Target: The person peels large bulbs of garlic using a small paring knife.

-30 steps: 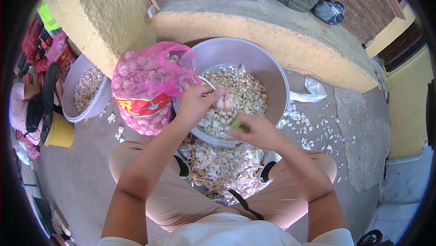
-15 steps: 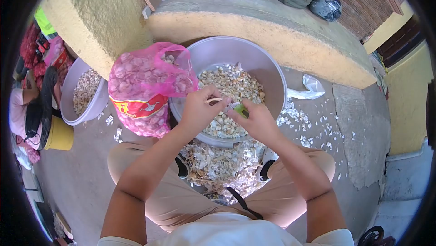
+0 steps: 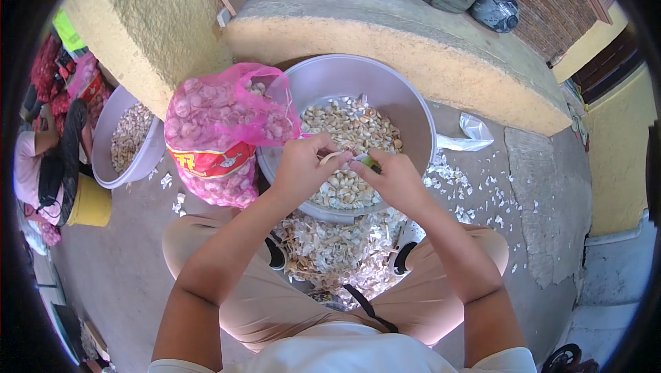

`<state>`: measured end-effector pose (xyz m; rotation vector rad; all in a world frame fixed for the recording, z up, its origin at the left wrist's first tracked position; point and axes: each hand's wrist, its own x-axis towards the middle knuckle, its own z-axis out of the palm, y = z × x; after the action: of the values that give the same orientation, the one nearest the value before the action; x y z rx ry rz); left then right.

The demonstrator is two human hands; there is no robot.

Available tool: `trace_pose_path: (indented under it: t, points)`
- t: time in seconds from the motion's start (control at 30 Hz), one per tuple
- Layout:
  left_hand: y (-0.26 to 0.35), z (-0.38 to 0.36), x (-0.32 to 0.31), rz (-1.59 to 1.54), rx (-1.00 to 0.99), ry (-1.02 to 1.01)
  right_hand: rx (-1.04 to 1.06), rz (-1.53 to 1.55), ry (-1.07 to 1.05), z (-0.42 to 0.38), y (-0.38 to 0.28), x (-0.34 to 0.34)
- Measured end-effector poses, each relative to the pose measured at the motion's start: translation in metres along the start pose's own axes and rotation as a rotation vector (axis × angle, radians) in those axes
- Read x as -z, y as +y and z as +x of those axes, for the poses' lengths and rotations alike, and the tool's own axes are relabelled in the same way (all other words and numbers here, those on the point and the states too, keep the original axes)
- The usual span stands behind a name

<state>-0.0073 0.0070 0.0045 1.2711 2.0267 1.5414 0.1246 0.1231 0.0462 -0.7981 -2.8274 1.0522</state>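
Over the large grey basin (image 3: 425, 108), my two hands meet with their fingertips almost touching. My left hand (image 3: 308, 166) is closed on a piece of garlic, mostly covered by the fingers. My right hand (image 3: 389, 175) is closed around a small green-handled tool (image 3: 372, 161), whose tip lies at the garlic. Many loose garlic cloves (image 3: 351, 125) fill the basin's bottom. A pink mesh bag of garlic bulbs (image 3: 206, 118) stands against the basin's left side. Below the basin, between my feet, lies a heap of garlic skins (image 3: 337, 246).
At the far left a person (image 3: 38, 156) sits by a yellow bucket (image 3: 91, 201) and a second basin of cloves (image 3: 103, 146). A raised ledge (image 3: 385, 36) runs behind the basin, with bags on it. Skin scraps (image 3: 454, 184) and a silvery plastic sheet (image 3: 471, 135) lie right.
My fingertips have drawn closer together, and my right fingers now cover more of the green tool. The bag and basin have stayed in place.
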Motion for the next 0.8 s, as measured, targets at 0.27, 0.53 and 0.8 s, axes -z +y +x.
trace_pose_path:
  t: [0.27,0.53,0.8]
  points:
    - [0.0101,0.0003,0.0018,0.022,-0.019,0.016,0.039,0.03,0.047,0.0017,0.0022,0.0001]
    - [0.0089,-0.0004,0.0024,0.085,-0.091,0.028,0.019,-0.01,0.002,0.003,0.0022,0.0001]
    - [0.0101,-0.0007,0.0029,0.109,-0.107,0.045,0.031,-0.023,0.046,0.0025,0.0021,-0.0006]
